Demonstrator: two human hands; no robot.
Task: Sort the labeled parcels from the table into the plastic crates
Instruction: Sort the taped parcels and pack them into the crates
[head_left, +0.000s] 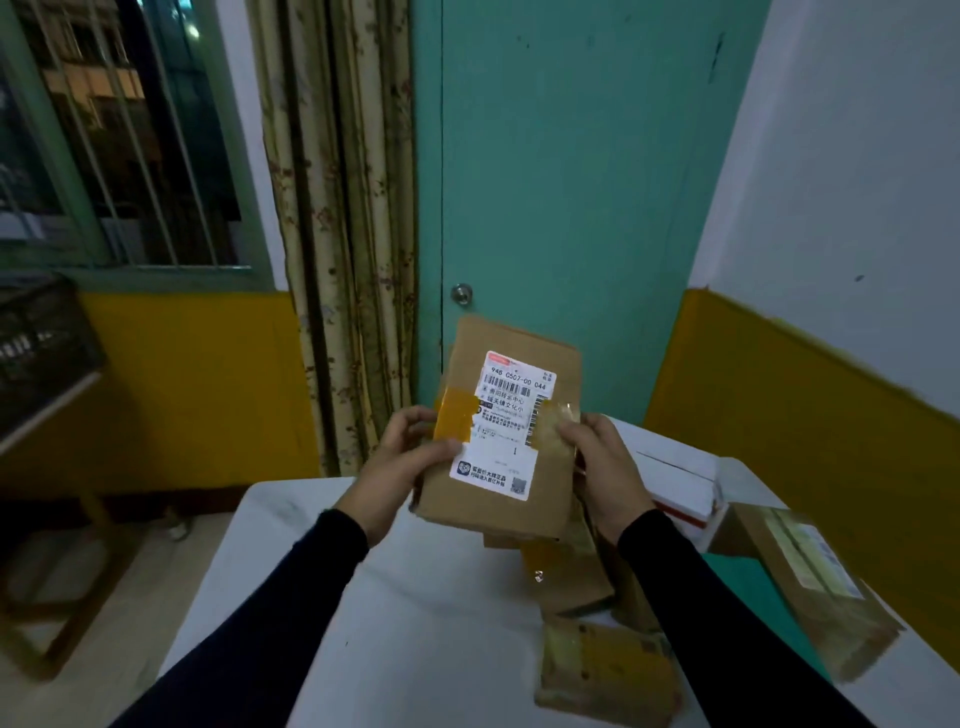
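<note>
I hold a brown cardboard parcel (519, 358) with a white shipping label up in front of me, above the white table (395, 597). My left hand (402, 457) grips its left edge, thumb on the front near a strip of yellow tape. My right hand (602, 462) grips its right edge, fingers on clear tape. More brown parcels lie on the table under and beside it: one in the middle (571, 577), one near the front (608, 670), one at the right (815, 587). A dark plastic crate (41, 348) stands at the far left on a wooden desk.
A white box with red trim (680, 488) lies at the table's far right. Behind the table are a teal door (571, 182) and a patterned curtain (343, 234). A wooden desk frame (57, 566) stands on the floor to the left.
</note>
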